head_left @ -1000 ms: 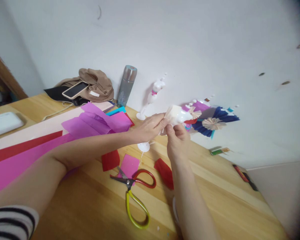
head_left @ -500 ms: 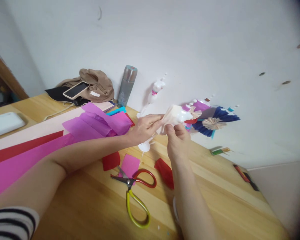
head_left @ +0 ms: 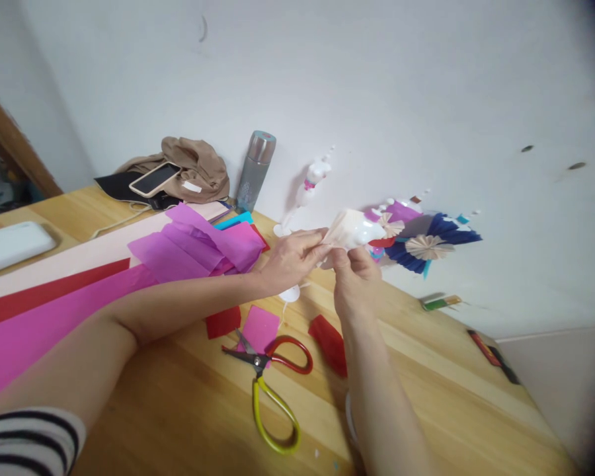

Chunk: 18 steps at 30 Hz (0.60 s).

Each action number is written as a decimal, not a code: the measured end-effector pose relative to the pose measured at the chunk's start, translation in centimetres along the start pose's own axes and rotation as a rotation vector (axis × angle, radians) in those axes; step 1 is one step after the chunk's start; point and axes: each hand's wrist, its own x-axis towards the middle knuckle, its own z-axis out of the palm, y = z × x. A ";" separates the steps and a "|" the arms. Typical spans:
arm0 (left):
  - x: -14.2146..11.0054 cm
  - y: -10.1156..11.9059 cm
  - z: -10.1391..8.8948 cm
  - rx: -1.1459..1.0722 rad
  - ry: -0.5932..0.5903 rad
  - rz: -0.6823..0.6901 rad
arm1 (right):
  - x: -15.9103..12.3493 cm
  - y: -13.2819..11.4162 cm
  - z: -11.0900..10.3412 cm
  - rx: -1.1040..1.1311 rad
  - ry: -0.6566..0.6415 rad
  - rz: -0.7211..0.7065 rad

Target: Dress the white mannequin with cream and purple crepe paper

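A small white mannequin stand (head_left: 367,231) is in front of me, its glossy upper part leaning to the right. Cream crepe paper (head_left: 341,228) wraps its lower body. My left hand (head_left: 293,259) is closed on the left edge of that paper, thumb against fingers. From below, my right hand (head_left: 356,281) pinches the paper against the mannequin; its fingertips are partly hidden. Below my hands, scissors with red and yellow handles (head_left: 258,362) lie open on a pink paper square (head_left: 262,325). Red paper pieces (head_left: 330,344) lie near my right forearm.
Behind stand another white mannequin (head_left: 317,173) and a blue paper dress (head_left: 459,230) with a cream rosette (head_left: 429,248). Purple paper (head_left: 183,244) covers the left side. Farther back are a grey thermos (head_left: 256,173), a phone (head_left: 155,180) and a brown cloth (head_left: 203,162).
My left hand has drawn the cream paper slightly down and left, then shifted nearer the right hand. My right hand keeps its pinch. The whole view has shifted slightly.
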 end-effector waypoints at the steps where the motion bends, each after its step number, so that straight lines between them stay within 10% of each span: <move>1: 0.0 0.1 0.0 0.009 -0.005 -0.006 | 0.0 0.0 0.0 0.000 -0.003 0.001; 18: 0.2 0.1 -0.1 -0.005 -0.002 -0.016 | -0.2 -0.3 -0.7 0.049 -0.131 0.015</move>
